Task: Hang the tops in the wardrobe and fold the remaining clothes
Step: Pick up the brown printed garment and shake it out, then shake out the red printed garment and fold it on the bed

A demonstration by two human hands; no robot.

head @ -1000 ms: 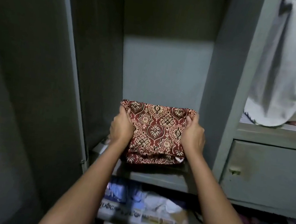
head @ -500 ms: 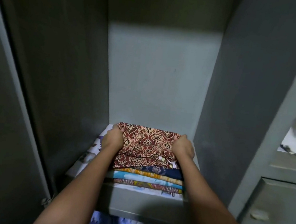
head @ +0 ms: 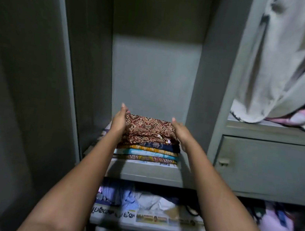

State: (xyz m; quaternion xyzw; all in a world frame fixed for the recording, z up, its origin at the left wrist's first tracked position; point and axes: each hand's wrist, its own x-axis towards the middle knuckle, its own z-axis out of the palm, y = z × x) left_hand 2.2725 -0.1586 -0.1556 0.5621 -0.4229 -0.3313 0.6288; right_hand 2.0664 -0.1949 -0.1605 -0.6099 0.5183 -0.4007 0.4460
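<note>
Two hands, left hand [head: 119,119] and right hand [head: 181,133], flanked the soft folded maroon garment [head: 148,129], fingers straight, gripping nothing; lift by its sides.

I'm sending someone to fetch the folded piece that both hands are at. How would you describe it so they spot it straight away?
Look in the grey wardrobe, in the tall left compartment, at the stack of folded clothes on its shelf. It is the top piece, the maroon patterned cloth, between the left hand and right hand. The layers beneath are navy, orange and light blue.
</note>
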